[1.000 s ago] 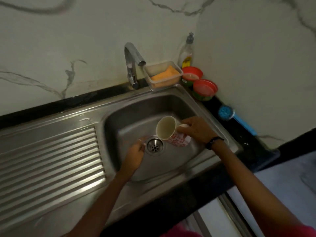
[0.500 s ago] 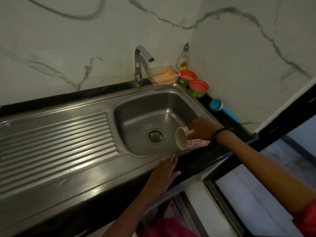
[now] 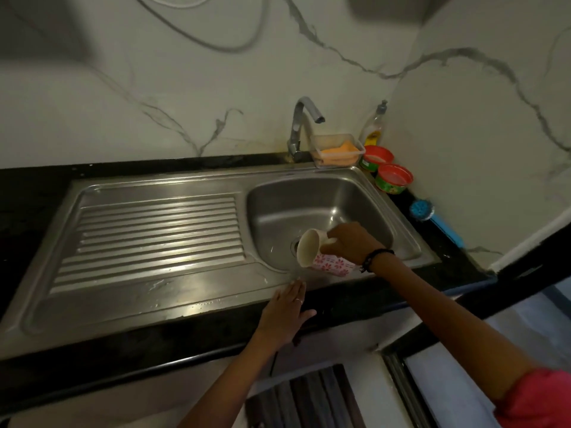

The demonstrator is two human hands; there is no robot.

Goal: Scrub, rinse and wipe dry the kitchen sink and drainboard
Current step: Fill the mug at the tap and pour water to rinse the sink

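Observation:
The steel sink basin (image 3: pixel 315 196) lies to the right of the ribbed drainboard (image 3: pixel 160 239). My right hand (image 3: pixel 350 242) grips a white mug (image 3: pixel 321 257) with red flowers. The mug is tipped on its side above the basin's front part, its mouth facing left. It hides most of the drain (image 3: pixel 295 244). My left hand (image 3: pixel 287 310) rests flat on the front rim of the sink and the black counter edge, fingers straight. The tap (image 3: pixel 301 128) stands behind the basin, with no water visible.
Behind the basin sits a clear box (image 3: pixel 336 149) with an orange sponge, a soap bottle (image 3: pixel 374 125) and two red-lidded tubs (image 3: pixel 394 179). A blue brush (image 3: pixel 432 217) lies on the black counter at right. Marble walls close the back and right side.
My left hand came out of the basin and settled on the front rim. My right hand kept hold of the tipped mug, shifting it to the basin's front. The view pulled back.

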